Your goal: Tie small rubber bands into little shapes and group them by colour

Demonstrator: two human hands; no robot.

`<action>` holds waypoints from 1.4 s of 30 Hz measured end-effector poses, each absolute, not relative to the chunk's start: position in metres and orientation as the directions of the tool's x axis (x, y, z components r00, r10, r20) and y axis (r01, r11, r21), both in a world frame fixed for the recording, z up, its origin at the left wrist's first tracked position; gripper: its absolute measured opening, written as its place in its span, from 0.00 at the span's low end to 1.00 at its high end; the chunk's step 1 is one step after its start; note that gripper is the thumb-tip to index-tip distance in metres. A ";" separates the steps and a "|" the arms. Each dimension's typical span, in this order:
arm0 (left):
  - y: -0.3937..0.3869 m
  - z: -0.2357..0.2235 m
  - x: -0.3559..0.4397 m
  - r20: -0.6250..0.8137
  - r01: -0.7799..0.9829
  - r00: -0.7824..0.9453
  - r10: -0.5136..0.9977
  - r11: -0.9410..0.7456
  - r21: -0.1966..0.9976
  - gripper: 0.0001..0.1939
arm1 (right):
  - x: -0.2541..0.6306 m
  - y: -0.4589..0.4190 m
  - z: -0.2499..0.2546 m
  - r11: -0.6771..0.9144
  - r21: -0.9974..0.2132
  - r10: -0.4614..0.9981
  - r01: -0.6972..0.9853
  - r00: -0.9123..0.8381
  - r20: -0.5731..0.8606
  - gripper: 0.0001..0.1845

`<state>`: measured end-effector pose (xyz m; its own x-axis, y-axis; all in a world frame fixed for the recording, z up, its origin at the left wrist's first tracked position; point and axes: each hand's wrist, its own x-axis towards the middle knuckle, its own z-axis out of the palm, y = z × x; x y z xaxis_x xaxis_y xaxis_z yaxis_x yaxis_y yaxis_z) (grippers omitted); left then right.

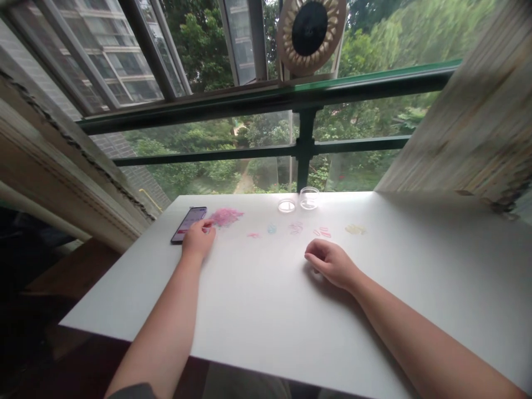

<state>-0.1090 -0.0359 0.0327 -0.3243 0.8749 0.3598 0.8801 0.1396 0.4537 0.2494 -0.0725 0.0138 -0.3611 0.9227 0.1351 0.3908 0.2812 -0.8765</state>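
My left hand (198, 239) lies over the right edge of a phone (183, 228) with a lit screen. Its index finger and thumb, a little apart, reach the near left edge of a loose pink pile (225, 217) of tiny pieces. Curled in with the thumb against the fingers, my right hand (328, 260) is just above the table; its inside is hidden. Beyond it are small clusters that look like little rubber bands: red bands (322, 232), purple bands (296, 228), a light blue cluster (271, 228), a pink cluster (253, 235) and yellow bands (355, 229).
Near the far edge of the white table (249, 299) stand a clear round dish (309, 198) and a shallower clear one (286, 206). Behind the table run a green railing (266, 105) and windows, with a round fan (310, 30) above. Curtains (461, 111) hang at both sides.
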 end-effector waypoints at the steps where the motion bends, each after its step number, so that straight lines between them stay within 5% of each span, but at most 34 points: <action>1: -0.035 0.033 -0.109 0.351 0.886 -0.321 0.880 0.148 0.440 0.17 | 0.250 -0.072 0.013 0.282 -0.874 0.922 0.396 -0.363 0.133 0.06; 13: -0.040 0.038 -0.112 0.033 0.910 -0.297 0.954 0.272 0.313 0.19 | 0.251 -0.075 0.015 0.242 -0.872 0.938 0.426 -0.332 0.099 0.08; 22: -0.035 0.046 -0.114 -0.004 0.897 -0.342 0.940 0.328 0.296 0.09 | 0.252 -0.075 0.014 0.246 -0.862 0.933 0.443 -0.348 0.088 0.09; 36: -0.042 0.046 -0.111 0.036 0.902 -0.373 0.927 0.353 0.248 0.09 | 0.250 -0.078 0.019 0.328 -0.799 0.916 0.505 -0.377 0.138 0.07; 39: -0.048 0.046 -0.084 0.230 0.890 -0.311 0.922 0.198 0.410 0.08 | 0.248 -0.078 0.019 0.354 -0.794 0.908 0.493 -0.386 0.165 0.06; 42: -0.058 0.041 -0.031 0.325 0.807 -0.017 0.945 -0.179 0.563 0.08 | 0.247 -0.076 0.017 0.357 -0.821 0.901 0.445 -0.395 0.178 0.05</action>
<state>-0.0306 -0.0578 0.0414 -0.0169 0.9455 0.3252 0.8067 -0.1793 0.5632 0.2472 -0.0765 0.0173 -0.3952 0.9013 0.1776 0.4449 0.3569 -0.8214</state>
